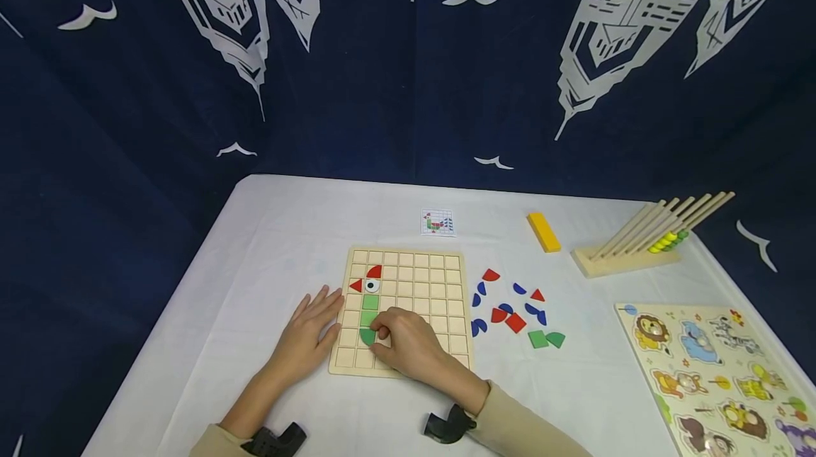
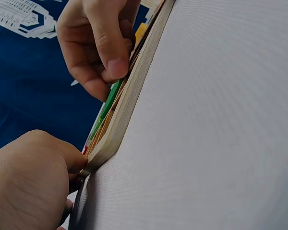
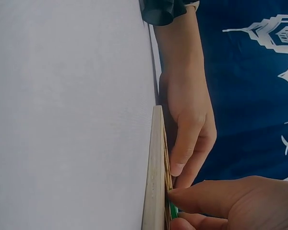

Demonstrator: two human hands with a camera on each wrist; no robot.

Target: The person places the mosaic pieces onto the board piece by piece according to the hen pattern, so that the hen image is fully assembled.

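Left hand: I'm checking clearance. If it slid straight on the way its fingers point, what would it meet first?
The left hand would probably meet the wooden board first, at its left edge, which it may already be touching; depth is unclear.

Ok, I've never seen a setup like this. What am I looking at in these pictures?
No robot here: a person's bare left hand and right hand are the grips. The wide picture comes from a camera on the head; the two close, tilted ones come from the wrist cameras. On the white tabletop lies a gridded board, some squares filled with coloured pieces. Loose pieces lie to its right, a picture card beyond it; farther right are a yellow block, a rod stand and an animal board. The left hand rests at the board's left edge. The right hand's fingers are at a green rounded piece; whether they pinch it isn't clear.
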